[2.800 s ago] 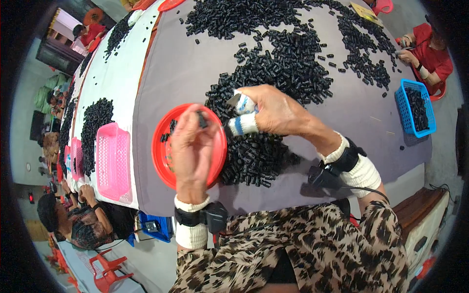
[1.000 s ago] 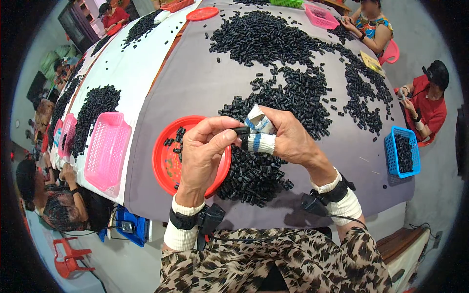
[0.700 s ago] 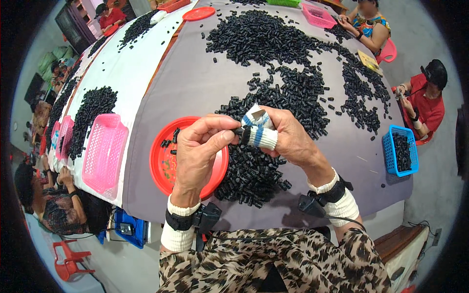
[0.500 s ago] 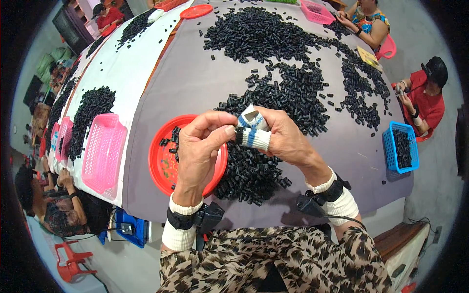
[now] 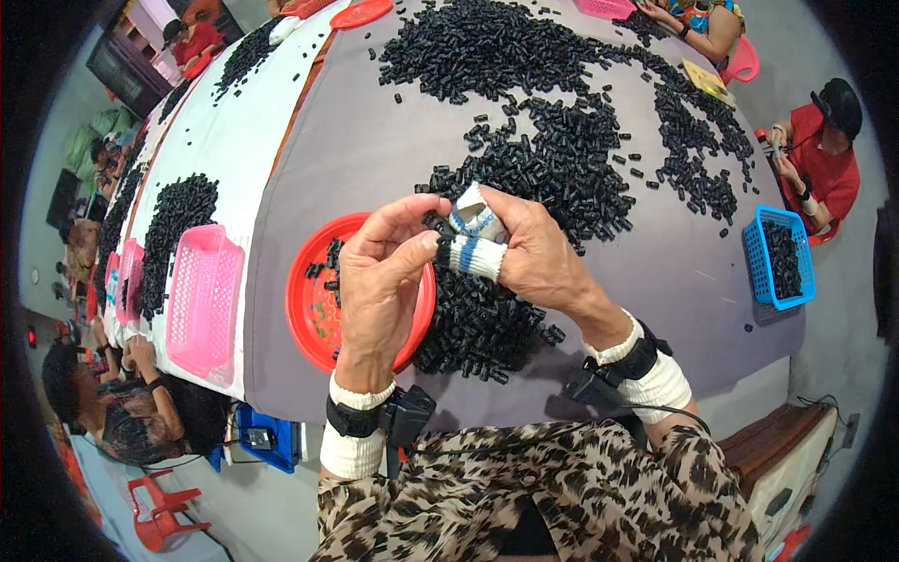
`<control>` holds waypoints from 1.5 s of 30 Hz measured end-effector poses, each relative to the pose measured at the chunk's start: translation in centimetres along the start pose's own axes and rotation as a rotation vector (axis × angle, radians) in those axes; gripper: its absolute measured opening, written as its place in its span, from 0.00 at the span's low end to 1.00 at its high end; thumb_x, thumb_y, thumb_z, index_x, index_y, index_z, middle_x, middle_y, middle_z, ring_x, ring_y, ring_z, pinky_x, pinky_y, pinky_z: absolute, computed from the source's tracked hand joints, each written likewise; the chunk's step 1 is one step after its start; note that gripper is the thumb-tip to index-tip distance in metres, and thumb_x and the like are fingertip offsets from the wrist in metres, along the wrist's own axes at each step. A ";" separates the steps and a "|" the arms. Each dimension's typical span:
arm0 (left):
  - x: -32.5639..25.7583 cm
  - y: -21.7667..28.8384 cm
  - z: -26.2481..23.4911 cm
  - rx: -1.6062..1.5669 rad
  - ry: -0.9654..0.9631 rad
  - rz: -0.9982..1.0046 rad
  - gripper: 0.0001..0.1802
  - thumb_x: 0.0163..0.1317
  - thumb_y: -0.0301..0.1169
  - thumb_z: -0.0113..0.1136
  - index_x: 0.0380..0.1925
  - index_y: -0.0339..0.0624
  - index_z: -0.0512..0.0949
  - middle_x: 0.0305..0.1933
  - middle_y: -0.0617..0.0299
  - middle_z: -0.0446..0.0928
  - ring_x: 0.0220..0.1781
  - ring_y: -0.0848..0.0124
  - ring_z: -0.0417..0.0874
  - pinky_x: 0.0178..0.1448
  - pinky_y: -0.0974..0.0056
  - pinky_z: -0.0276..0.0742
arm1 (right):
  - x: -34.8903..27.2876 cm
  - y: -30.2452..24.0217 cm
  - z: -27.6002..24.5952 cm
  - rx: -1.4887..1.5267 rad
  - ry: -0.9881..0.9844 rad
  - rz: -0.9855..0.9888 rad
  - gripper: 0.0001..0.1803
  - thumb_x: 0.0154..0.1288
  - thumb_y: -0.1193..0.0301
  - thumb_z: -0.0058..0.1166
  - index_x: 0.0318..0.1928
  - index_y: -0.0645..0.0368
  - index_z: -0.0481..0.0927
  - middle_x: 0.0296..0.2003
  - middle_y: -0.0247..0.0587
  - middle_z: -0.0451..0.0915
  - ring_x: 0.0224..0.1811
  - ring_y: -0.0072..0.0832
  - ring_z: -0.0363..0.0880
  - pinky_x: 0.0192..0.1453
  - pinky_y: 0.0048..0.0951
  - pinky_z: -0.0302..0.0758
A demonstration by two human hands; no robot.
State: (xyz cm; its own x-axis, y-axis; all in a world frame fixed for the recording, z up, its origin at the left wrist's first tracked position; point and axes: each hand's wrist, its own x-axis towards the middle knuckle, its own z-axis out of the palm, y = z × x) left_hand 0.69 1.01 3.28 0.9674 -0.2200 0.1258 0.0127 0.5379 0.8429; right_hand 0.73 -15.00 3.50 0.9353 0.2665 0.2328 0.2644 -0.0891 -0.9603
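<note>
Above the near side of the grey-covered table, my two hands meet fingertip to fingertip. My left hand is closed in a pinch, thumb and forefinger at a small black ribbed cylindrical part. Opposite it, my right hand is closed too, its thumb and forefinger covered by white knit fabric sleeves with blue stripes. The right fingertips lie against the black part; the sleeves hide exactly what they grip. Beneath my left hand stands a round red tray holding some black parts. A heap of similar parts lies below my hands.
Larger heaps of black parts spread across the far table. A blue basket of parts stands at the right edge, a pink basket at the left. Several people work around the tables, one in a red shirt at right.
My hands have shifted slightly left, still together. More of the black part shows between my fingertips. The view has tilted a little, so the table appears shifted.
</note>
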 end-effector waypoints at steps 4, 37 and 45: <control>-0.2 -0.5 -0.7 -0.107 0.000 -0.096 0.17 0.55 0.18 0.55 0.48 0.31 0.72 0.44 0.55 0.76 0.42 0.74 0.76 0.50 0.70 0.72 | 0.2 -0.1 0.0 -0.107 -0.006 -0.079 0.15 0.55 0.66 0.58 0.28 0.64 0.69 0.16 0.34 0.66 0.20 0.17 0.60 0.22 0.26 0.61; -1.1 -0.9 -0.5 -0.293 -0.087 -0.138 0.15 0.60 0.25 0.54 0.47 0.33 0.72 0.43 0.57 0.77 0.43 0.72 0.78 0.49 0.66 0.75 | 0.5 -1.8 -1.0 -0.196 -0.220 0.019 0.23 0.46 0.58 0.63 0.25 0.65 0.70 0.18 0.42 0.71 0.20 0.30 0.68 0.27 0.33 0.66; -1.3 -0.9 -0.6 -0.236 -0.118 -0.115 0.14 0.60 0.25 0.54 0.46 0.32 0.72 0.44 0.56 0.76 0.45 0.71 0.78 0.49 0.67 0.75 | 0.6 -1.9 -1.4 -0.279 -0.303 0.041 0.20 0.47 0.64 0.66 0.36 0.62 0.75 0.23 0.32 0.75 0.26 0.18 0.68 0.31 0.24 0.69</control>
State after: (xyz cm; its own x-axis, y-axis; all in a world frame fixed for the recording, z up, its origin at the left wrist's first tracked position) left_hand -0.43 1.34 2.03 0.9201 -0.3766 0.1079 0.1930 0.6754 0.7118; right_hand 1.11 -16.02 5.68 0.8458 0.5241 0.0997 0.3211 -0.3509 -0.8796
